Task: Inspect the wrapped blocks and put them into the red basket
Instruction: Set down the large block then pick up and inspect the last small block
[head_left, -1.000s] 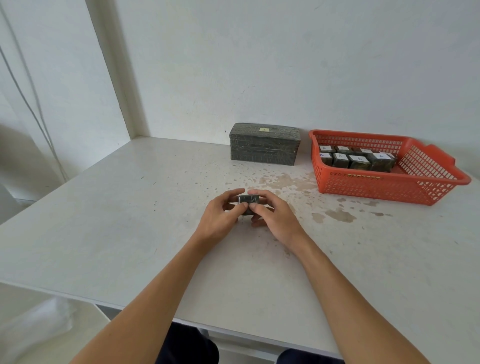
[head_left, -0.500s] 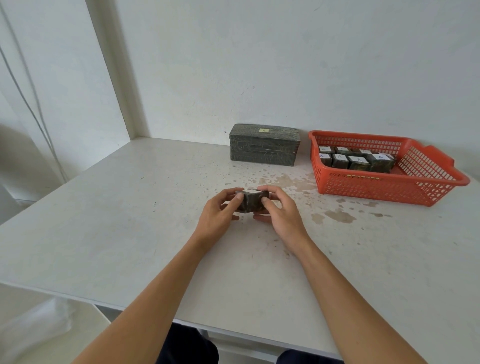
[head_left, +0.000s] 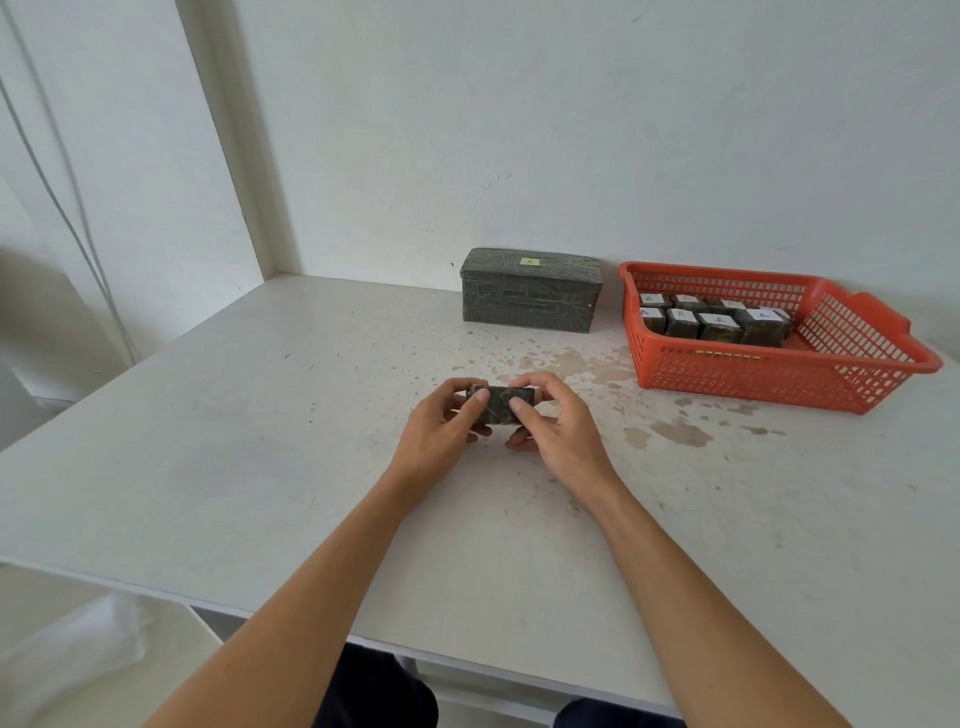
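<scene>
Between our fingers, near the middle of the desk: one wrapped block, small, rectangular, dark and mottled under glossy film, no label on the face toward us. Our left hand and right hand each pinch one end, thumbs on the near face, other fingers curled behind; whether it clears the desk we cannot tell. Step in hand, by our judgement: inspection. Next move calls for a one-handed grip and a carry far and right to the red basket, into its open right part. Basket: plastic lattice, holding two rows of like blocks, white labels up. Left of it, against the wall: larger wrapped box, yellow tag on top. Desk pale, smooth, with brown stains.
</scene>
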